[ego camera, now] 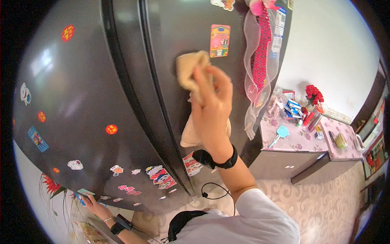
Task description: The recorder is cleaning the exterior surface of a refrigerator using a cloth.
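Observation:
My right hand (pixel 213 100) is raised against the dark refrigerator door (pixel 176 27) with a tan cloth (pixel 190 68) bunched in its fingers. Part of the cloth lies on the door's surface, and a paler fold (pixel 190 132) hangs below the hand. Just above and to the right is a pink rectangular magnet or sticker (pixel 220 41). My left hand (pixel 91 206) is low on the left, by the refrigerator's lower edge, at a light green, card-like item (pixel 86 191); whether the fingers grip it cannot be told. Both wrists wear black straps.
Cartoon stickers (pixel 161 177) dot the doors. Sheer ribbon and red patterned fabric (pixel 260 61) hang at the door's right side. Beyond stands a cabinet with a floral cover (pixel 295 137), bearing red flowers (pixel 314 94), bottles and a light blue fly swatter (pixel 282 131). A black cable (pixel 218 198) loops near my right arm.

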Motion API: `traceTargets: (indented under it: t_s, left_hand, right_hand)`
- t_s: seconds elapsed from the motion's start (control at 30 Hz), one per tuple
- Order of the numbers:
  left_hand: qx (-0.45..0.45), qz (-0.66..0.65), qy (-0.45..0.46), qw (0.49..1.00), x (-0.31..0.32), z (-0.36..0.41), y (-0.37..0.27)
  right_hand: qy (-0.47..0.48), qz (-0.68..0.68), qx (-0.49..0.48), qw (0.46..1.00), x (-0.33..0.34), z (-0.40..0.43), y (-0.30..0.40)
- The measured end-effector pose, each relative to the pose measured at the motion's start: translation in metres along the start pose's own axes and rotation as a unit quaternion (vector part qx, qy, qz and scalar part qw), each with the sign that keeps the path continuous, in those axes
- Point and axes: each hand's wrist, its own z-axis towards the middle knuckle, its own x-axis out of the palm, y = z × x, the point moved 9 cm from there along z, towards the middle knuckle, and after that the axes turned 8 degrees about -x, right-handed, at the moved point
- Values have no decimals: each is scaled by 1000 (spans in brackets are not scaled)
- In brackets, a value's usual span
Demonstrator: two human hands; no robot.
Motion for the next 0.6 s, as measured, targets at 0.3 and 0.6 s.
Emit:
traceTargets:
  t_s: [0.3,0.6]
  left_hand:
    - [-9,-99,5,995,-10,7,13]
    - [-19,-102,23,994,-6,7,18]
  right_hand:
    - [133,7,-33,991,34,-131,41]
    - [98,57,-61,992,22,-21,54]
